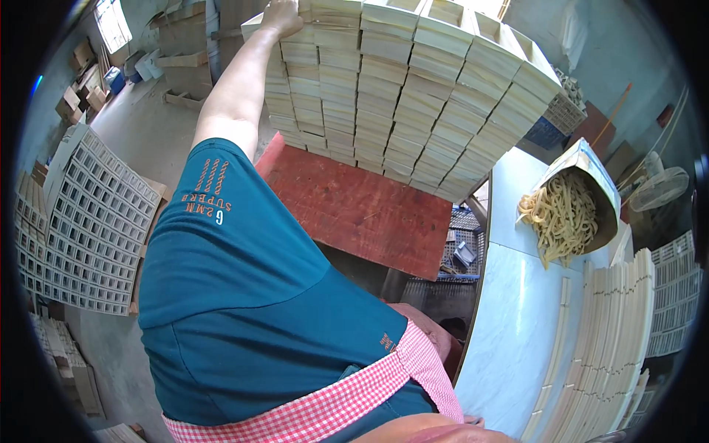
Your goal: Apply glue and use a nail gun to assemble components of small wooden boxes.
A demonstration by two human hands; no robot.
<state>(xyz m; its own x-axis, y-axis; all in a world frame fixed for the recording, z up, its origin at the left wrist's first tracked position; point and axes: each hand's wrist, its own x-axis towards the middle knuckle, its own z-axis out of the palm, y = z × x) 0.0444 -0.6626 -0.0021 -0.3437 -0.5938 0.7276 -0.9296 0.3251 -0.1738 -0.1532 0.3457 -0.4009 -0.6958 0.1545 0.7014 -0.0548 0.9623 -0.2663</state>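
My left arm reaches up and far forward, and my left hand (283, 18) is at the top left corner of a tall stack of pale wooden boxes (384, 96). Its fingers are closed over the rim of a top box (314, 13); the fingertips are partly cut off by the upper picture edge. The boxes stand in several close columns, and those along the top show open hollows. Under them is a worn red board (362, 210), its near part bare. My right hand does not show.
To the right, a pale blue-white tabletop (509, 295) carries a tipped carton (609, 192) spilling curled wood strips (565, 218) and long wooden slats (605, 347). A blue crate (465, 247) sits below the board. Stacked slotted frames (103, 221) stand left; a fan (657, 181) stands right.
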